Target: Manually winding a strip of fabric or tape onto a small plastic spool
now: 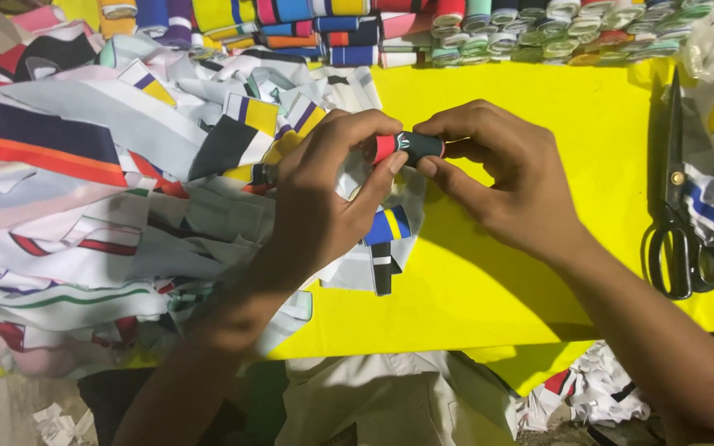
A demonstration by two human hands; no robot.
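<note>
I see the small rolled strip of cloth [407, 147] pinched between both hands over the yellow table [588, 140], just above frame centre. My left hand [324, 194] clamps its red end with thumb and forefinger; my right hand [497, 177] closes on the dark end. I judge it light, soft and springy, apt to unroll, so gripping both ends suits. Loose cloth pieces [84, 190] lie at nine o'clock, scissors [675, 206] at three.
</note>
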